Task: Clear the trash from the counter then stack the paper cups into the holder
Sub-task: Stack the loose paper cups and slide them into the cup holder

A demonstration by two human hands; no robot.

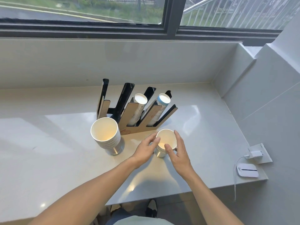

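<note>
Both hands closing in on the small cup stack

Left hand point(146, 150) and right hand point(178, 151) cup the small stack point(164, 143) on the tabletop point(65, 159), each grip spread, fingers barely touching. I'd squeeze low, lift straight, then tip it into 1 free slot of the holder point(134, 109) beyond; taller stack point(106, 135) waits left.

At my far right a white charger point(256, 154) sits plugged into a wall socket point(266, 157), its thin white cable point(235, 179) looping down past the counter's edge. Just beside it lies a small white device point(247, 171) with a dark strip. Ahead, a dark-framed window point(170, 21) shows grass, road and railings
</note>
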